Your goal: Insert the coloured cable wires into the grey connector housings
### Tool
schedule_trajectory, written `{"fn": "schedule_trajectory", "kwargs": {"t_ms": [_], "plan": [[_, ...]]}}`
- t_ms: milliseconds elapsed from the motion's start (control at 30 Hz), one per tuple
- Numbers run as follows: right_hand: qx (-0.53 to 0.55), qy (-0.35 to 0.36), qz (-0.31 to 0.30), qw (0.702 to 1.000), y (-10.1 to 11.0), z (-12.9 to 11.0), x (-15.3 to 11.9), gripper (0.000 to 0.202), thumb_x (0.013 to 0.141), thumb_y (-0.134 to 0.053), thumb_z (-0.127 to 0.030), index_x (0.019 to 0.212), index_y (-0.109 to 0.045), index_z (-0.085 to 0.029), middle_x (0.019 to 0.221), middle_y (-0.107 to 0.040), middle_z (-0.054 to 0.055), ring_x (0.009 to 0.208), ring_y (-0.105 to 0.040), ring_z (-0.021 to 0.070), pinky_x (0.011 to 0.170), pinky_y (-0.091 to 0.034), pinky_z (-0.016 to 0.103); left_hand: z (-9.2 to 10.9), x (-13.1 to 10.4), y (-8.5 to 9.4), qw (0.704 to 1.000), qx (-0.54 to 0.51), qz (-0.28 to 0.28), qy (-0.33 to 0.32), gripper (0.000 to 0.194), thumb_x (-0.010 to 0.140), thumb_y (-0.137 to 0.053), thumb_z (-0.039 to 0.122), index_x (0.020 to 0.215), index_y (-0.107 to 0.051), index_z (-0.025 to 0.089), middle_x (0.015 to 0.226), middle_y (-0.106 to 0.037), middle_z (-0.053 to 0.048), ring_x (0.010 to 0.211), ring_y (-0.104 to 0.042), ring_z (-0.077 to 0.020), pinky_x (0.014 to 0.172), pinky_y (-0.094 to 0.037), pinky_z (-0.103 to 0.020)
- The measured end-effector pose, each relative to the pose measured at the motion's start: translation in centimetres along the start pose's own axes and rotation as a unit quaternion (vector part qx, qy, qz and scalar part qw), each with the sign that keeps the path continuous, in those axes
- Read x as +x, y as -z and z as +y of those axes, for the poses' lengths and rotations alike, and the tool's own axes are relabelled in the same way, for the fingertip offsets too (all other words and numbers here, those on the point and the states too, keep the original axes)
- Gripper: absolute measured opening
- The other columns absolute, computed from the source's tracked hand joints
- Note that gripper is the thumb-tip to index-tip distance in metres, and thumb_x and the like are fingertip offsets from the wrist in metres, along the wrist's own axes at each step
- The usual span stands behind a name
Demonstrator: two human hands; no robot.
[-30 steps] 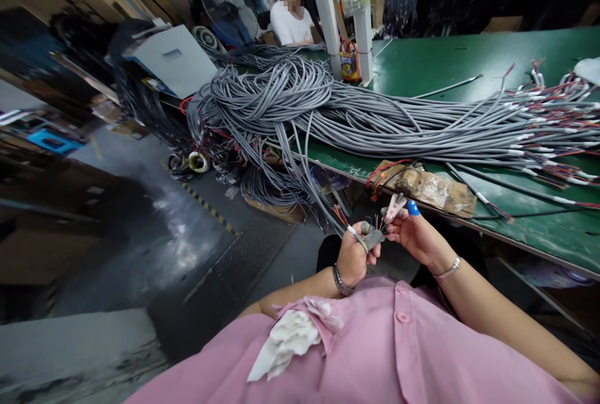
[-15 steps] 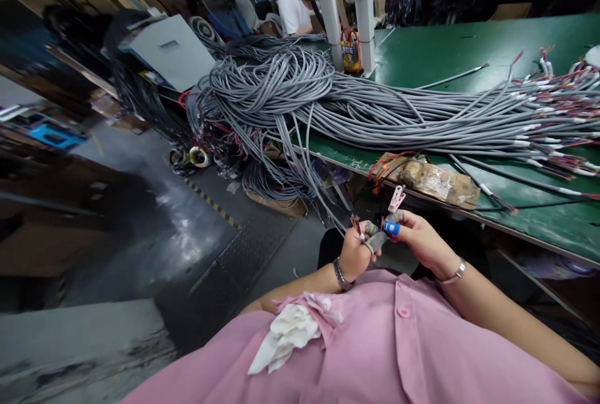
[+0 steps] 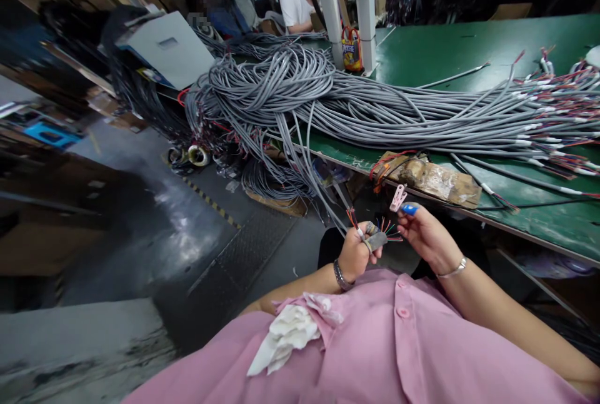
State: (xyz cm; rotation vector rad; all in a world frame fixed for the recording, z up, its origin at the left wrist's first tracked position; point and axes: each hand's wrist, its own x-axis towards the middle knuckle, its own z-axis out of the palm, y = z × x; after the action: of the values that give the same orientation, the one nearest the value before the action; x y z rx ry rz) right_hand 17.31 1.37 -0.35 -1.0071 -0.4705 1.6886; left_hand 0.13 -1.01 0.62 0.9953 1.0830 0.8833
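Note:
My left hand (image 3: 357, 252) is closed around the end of a grey cable, with a grey wrap on its thumb. Thin coloured wires (image 3: 387, 229) fan out beyond its fingertips toward the right. More stripped wires (image 3: 351, 216) stick up behind that hand. My right hand (image 3: 430, 238), blue tape on one digit, is raised just right of the fanned wires with its fingertips pinched together. Whatever is between them is too small to make out. Beside those fingertips is a pink clothes peg (image 3: 398, 197), near the table edge; whether they touch is unclear.
A thick heap of grey cables (image 3: 281, 82) spreads along the green table (image 3: 435, 54), stripped ends at the right. A taped wooden block (image 3: 435, 182) lies at the near edge. White posts (image 3: 368, 35) rise behind. A person in white (image 3: 294, 7) sits at the back.
My right hand has moved up and right, away from the left hand's fingertips. The coloured wires now show spread apart. My left hand has stayed about where it was.

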Motion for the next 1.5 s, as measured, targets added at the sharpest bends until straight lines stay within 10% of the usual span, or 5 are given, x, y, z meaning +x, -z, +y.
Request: {"fn": "schedule_trajectory", "kwargs": {"t_ms": [400, 633, 933, 1267, 1500], "plan": [[-0.192, -0.046, -0.152, 0.969, -0.4, -1.6, -1.0, 0.021, 0.072, -0.075, -0.033, 0.073, -0.064, -0.016, 0.067, -0.062, 0.000, 0.059, -0.054, 0.0097, 0.057, -0.043, 0.023, 0.0, 0.1, 0.1, 1.000, 0.010, -0.009, -0.004, 0.033, 0.073, -0.067, 0.044, 0.067, -0.051, 0.016, 0.050, -0.056, 0.002, 0.034, -0.043, -0.0054, 0.035, -0.028, -0.017], [-0.284, -0.019, -0.218, 0.933, -1.4, -1.8, -1.4, 0.027, 0.075, -0.070, -0.044, 0.076, -0.063, -0.018, 0.061, -0.065, 0.000, 0.052, -0.056, 0.0133, 0.053, -0.044, 0.027, 0.3, 0.4, -0.1, 0.979, 0.086, -0.174, 0.060, 0.033, 0.073, -0.066, 0.043, 0.063, -0.059, 0.013, 0.051, -0.060, -0.002, 0.035, -0.048, -0.0074, 0.035, -0.031, -0.018], [-0.219, -0.023, -0.110, 0.969, 0.7, -0.4, -1.2, 0.029, 0.075, -0.071, -0.045, 0.085, -0.063, -0.019, 0.075, -0.063, 0.001, 0.063, -0.055, 0.0119, 0.059, -0.047, 0.026, -0.2, 1.2, -0.3, 0.999, -0.020, -0.003, 0.032, 0.036, 0.074, -0.065, 0.049, 0.070, -0.056, 0.014, 0.052, -0.059, 0.000, 0.035, -0.047, -0.0065, 0.035, -0.025, -0.018], [-0.219, 0.016, -0.183, 0.958, -1.0, 0.1, -1.0, 0.025, 0.079, -0.069, -0.041, 0.080, -0.058, -0.019, 0.056, -0.064, 0.000, 0.048, -0.058, 0.0140, 0.052, -0.037, 0.026, 0.2, 0.8, 0.1, 0.987, 0.043, -0.153, -0.006, 0.032, 0.079, -0.062, 0.043, 0.072, -0.061, 0.012, 0.060, -0.065, -0.005, 0.050, -0.059, -0.0113, 0.046, -0.036, -0.020], [-0.113, -0.016, -0.104, 0.988, -0.4, 0.5, -0.1, 0.026, 0.076, -0.072, -0.042, 0.080, -0.062, -0.018, 0.072, -0.060, -0.001, 0.058, -0.053, 0.0090, 0.056, -0.043, 0.024, -0.8, 1.5, 0.4, 0.998, -0.060, -0.017, -0.017, 0.032, 0.077, -0.062, 0.043, 0.069, -0.057, 0.013, 0.054, -0.063, -0.002, 0.039, -0.054, -0.0100, 0.037, -0.025, -0.020]]}}
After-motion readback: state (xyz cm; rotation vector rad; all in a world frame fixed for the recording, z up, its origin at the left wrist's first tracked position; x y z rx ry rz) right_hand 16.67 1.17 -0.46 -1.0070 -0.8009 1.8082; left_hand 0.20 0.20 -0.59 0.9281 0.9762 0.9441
